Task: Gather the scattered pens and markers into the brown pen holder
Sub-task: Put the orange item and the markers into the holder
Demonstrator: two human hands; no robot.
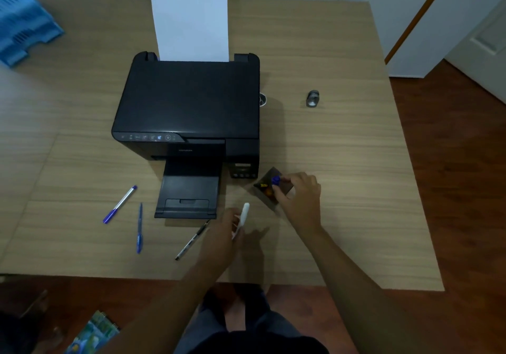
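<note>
The brown pen holder [267, 189] stands on the table right of the printer's front, with yellow and orange tips showing inside it. My right hand [299, 195] is over the holder, fingers pinched on a blue-capped marker [276, 180] at its mouth. My left hand [226, 227] grips a white marker [243, 215], tip pointing up and away. A black pen [191, 241] lies just left of that hand. Two blue pens lie further left: one with a white barrel [120, 204], one all blue [139, 227].
A black printer [189, 107] with a sheet of paper [190, 22] and its output tray [189, 195] fills the table's middle. A small metal sharpener [312, 98] sits at the right. A blue plastic tray [22, 22] is far left. A notebook [94, 334] lies on the floor.
</note>
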